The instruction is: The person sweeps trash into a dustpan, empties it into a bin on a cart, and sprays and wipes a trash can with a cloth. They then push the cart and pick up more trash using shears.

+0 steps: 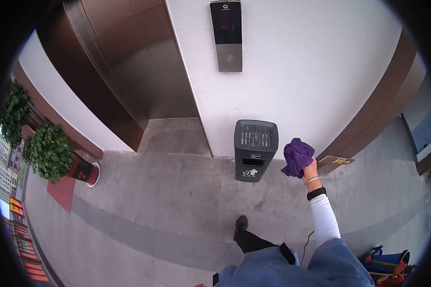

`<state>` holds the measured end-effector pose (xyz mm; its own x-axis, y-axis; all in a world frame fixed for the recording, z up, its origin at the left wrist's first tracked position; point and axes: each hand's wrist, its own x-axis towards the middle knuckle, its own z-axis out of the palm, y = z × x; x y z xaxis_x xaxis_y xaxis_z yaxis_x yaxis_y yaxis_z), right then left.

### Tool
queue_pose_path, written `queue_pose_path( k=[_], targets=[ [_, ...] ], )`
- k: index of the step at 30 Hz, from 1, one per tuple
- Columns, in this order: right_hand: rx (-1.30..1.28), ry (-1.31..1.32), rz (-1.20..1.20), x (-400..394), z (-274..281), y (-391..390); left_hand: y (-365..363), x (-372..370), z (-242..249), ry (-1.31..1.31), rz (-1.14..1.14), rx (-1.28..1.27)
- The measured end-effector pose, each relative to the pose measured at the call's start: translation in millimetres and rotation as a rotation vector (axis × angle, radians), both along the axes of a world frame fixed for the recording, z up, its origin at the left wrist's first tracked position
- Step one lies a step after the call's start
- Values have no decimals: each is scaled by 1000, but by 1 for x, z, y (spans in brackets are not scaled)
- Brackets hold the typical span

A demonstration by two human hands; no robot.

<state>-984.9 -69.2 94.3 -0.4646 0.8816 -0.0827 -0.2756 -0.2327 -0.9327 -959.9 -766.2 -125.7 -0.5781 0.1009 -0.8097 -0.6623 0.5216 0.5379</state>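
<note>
My right hand [311, 170] is closed around a bunched purple cloth [298, 155], held out in front of me. A bracelet and a black wristband circle that wrist. Just left of the cloth stands a dark grey trash bin [256, 150] against the white wall, with a slotted top and a front opening. The cloth and the bin look apart. Of my left hand [200, 285] only a sliver shows at the bottom edge; its fingers are mostly cut off, so its grip is hidden.
Metal elevator doors [139, 52] are set in the wall at left, with a black and silver panel [227, 37] above the bin. Potted plants [48, 150] stand far left. A small sign [336, 161] is right of my hand; blue and red items [388, 263] lie lower right.
</note>
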Motion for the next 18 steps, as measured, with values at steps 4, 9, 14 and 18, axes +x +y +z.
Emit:
queue_pose_path(
  k=[4,9,14,18],
  targets=[
    [129,-103,28,-91,-8,40,24,-71,-2,73,133,79],
    [919,-692,-15,-192,-25,58,220,-209,41,675,-494,-119],
    [817,-945,44,-257,-13,22,460,-311,120,1024,-1023,338],
    [848,-1093,13,-285,-47,28,558,-344,136,1206,-1259,395]
  ],
)
